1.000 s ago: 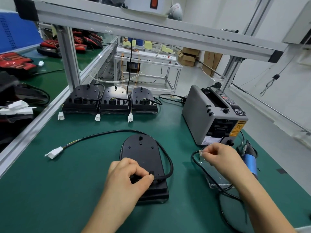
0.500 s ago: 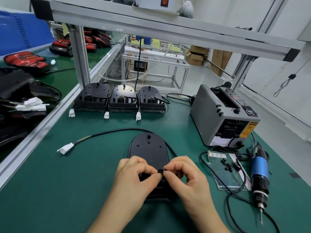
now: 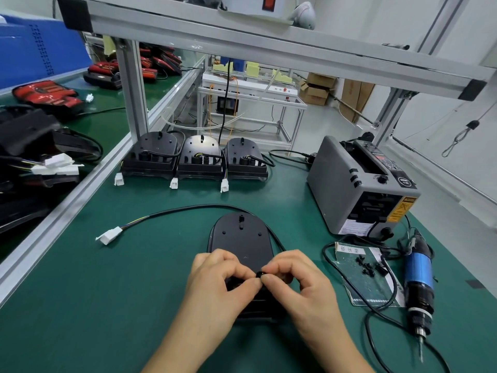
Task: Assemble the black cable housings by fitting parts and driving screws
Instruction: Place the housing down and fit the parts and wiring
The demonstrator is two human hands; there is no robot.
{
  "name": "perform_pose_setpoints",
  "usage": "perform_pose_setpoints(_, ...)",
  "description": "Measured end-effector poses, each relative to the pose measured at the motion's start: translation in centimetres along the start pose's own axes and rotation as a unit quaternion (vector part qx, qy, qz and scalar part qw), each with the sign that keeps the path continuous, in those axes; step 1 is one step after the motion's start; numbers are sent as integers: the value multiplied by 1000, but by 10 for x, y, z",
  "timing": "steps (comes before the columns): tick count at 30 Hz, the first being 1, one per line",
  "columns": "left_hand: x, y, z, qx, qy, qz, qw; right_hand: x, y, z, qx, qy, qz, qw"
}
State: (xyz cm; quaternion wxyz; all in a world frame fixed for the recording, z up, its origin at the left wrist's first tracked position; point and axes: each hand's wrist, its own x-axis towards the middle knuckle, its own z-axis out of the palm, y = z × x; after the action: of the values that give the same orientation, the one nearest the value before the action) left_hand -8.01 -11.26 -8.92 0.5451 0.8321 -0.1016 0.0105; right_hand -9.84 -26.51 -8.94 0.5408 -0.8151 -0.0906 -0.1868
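Looking down at the green mat (image 3: 80, 305), I see both hands meeting over the near end of a black housing (image 3: 240, 238) that lies flat in front of me. My left hand (image 3: 220, 278) and right hand (image 3: 298, 278) touch at the fingertips, pinched together on one small black part (image 3: 259, 274); I cannot tell whether it is a screw or a grommet. The housing's near half is hidden under the hands. Its black cable (image 3: 188, 208) loops away to the left and ends in a white connector (image 3: 109, 235) lying on the mat.

To the right, a clear plastic sheet (image 3: 360, 286) serves as a tray, with a few small black pieces (image 3: 367, 266) scattered on it, too small to identify. Just beside it lies a blue electric screwdriver (image 3: 418, 275), bit pointing toward me, its cord crossing the sheet. Behind that stands a grey tape dispenser (image 3: 341, 184).

At the back of the mat three more housings (image 3: 197, 157) sit in a row, each with a white plug in front. Beyond the aluminium rail, red and black parts (image 3: 45, 94) lie on the neighbouring bench, partly cut off at the left edge.
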Motion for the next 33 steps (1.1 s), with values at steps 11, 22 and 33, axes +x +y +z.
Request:
perform_pose_setpoints(11,-3,-5,0,2,-4,31,1000,26,-25,-21,-43,-166,197,965)
perform_pose_setpoints(22,-5,-8,0,12,2,68,998,34,-28,-17,-153,-199,193,948)
perform_pose_setpoints(33,-4,-17,-15,21,-56,103,993,29,-27,-24,-124,-207,160,957)
